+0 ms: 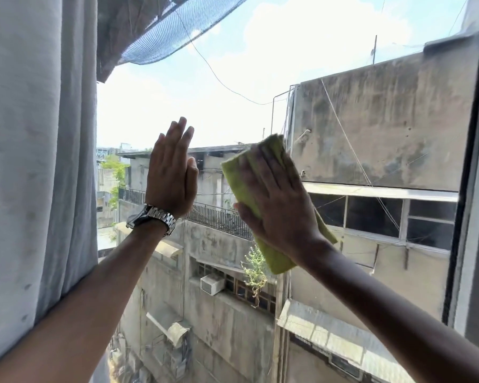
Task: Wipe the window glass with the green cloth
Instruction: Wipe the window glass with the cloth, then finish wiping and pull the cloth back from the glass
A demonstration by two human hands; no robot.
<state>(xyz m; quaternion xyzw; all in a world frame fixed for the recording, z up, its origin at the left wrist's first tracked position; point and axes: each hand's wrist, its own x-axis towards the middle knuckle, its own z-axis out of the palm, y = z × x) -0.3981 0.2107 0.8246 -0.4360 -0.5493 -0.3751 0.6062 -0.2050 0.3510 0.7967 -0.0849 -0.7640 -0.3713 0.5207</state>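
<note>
The window glass (233, 111) fills the middle of the view, with sky and grey buildings behind it. My right hand (277, 200) lies flat on a folded green cloth (238, 183) and presses it against the glass; the hand is blurred and hides most of the cloth. My left hand (172, 175), with a metal watch on the wrist, rests flat on the glass to the left of the cloth, fingers together and pointing up, holding nothing.
A pale grey curtain (36, 161) hangs along the left side, close to my left arm. The dark window frame (473, 189) runs down the right edge. Dark netting (161, 31) hangs outside at the top left.
</note>
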